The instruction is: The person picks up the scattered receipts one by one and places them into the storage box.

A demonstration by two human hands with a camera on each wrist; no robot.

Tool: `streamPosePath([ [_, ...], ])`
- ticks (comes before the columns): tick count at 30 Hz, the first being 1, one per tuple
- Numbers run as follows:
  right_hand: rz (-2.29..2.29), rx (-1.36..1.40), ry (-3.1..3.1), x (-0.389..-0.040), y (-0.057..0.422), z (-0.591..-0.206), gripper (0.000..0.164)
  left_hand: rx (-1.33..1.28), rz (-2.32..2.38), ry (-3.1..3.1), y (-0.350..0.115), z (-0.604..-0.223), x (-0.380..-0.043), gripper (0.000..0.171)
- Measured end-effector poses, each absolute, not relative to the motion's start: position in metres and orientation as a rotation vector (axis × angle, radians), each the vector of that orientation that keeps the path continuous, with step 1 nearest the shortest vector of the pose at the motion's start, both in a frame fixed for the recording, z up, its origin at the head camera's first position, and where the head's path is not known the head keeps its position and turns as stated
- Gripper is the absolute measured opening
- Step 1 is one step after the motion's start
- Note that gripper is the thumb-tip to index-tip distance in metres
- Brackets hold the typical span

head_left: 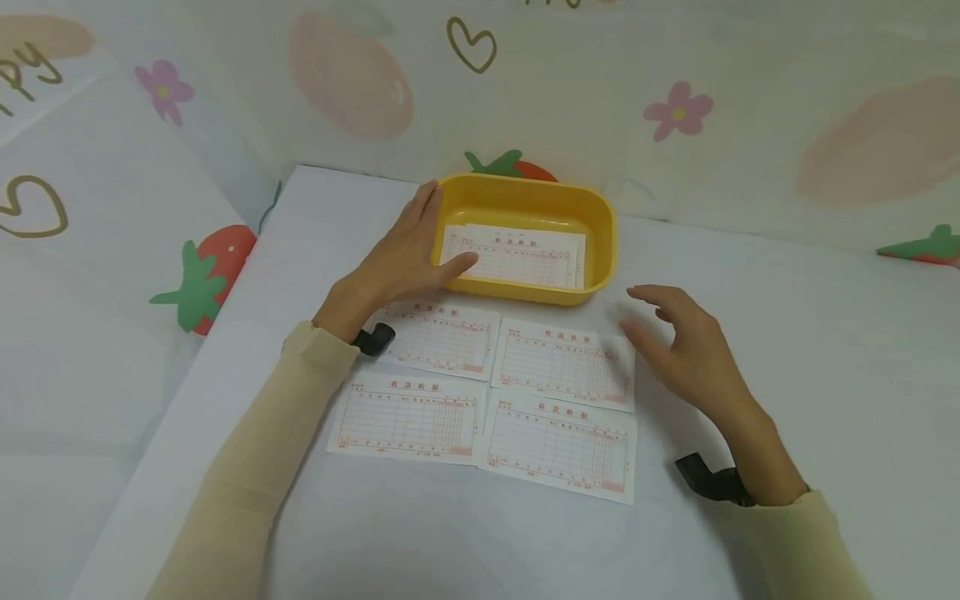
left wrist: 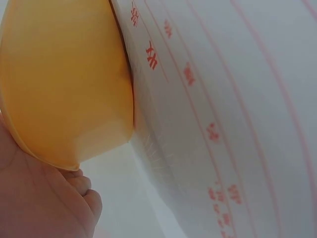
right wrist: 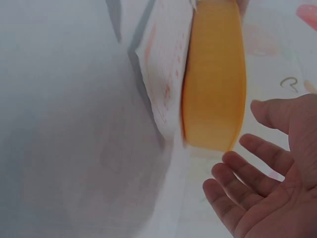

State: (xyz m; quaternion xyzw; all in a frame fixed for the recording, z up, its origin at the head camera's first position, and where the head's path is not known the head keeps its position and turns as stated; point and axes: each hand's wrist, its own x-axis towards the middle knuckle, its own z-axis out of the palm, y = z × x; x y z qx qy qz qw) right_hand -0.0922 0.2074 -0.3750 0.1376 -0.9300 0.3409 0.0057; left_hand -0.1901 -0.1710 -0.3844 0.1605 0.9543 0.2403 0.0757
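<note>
A yellow plastic tray [head_left: 525, 293] stands on the table with a stack of printed receipt slips [head_left: 517, 257] inside. My left hand [head_left: 401, 246] grips the tray's left end, its thumb over the front rim and its fingers along the outside. In the left wrist view the palm [left wrist: 44, 193] lies against the tray's end wall [left wrist: 69, 84]. My right hand [head_left: 686, 350] is held apart from the tray, to the right of its front corner, fingers loosely bent around nothing. The right wrist view shows its spread fingers [right wrist: 247, 173] near the tray [right wrist: 215, 74] but not holding it.
Several receipt slips with red print lie in two rows in front of the tray: upper left [head_left: 442, 337], upper right [head_left: 562, 367], lower left [head_left: 408, 421], lower right [head_left: 558, 450]. A patterned curtain [head_left: 585, 108] rises behind the white table [head_left: 450, 533].
</note>
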Motion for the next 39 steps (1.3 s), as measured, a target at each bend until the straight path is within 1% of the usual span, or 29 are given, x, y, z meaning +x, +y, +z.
streamPosePath([
  [9, 1.093, 0.518, -2.96, -0.066, 0.199, -0.382, 0.046, 0.486, 0.726, 2.846, -0.173, -0.384, -0.191, 0.115],
  [14, 1.098, 0.531, -2.958, -0.059, 0.199, -0.388, 0.047, 0.478, 0.708, 2.857, -0.172, -0.385, -0.191, 0.114],
  [21, 1.026, 0.468, -3.062, -0.056, 0.197, -0.39, 0.058, 0.481, 0.717, 2.861, -0.172, -0.385, -0.193, 0.114],
  [28, 0.823, 0.44, -3.165, -0.05, 0.193, -0.389, 0.072, 0.491, 0.754, 2.842, -0.171, -0.386, -0.192, 0.115],
  [35, 0.638, 0.449, -3.178, -0.049, 0.188, -0.391, 0.073, 0.471, 0.744, 2.844, -0.17, -0.384, -0.191, 0.114],
  [39, 0.627, 0.439, -3.191, -0.048, 0.185, -0.39, 0.08, 0.455, 0.737, 2.843, -0.17, -0.383, -0.191, 0.114],
])
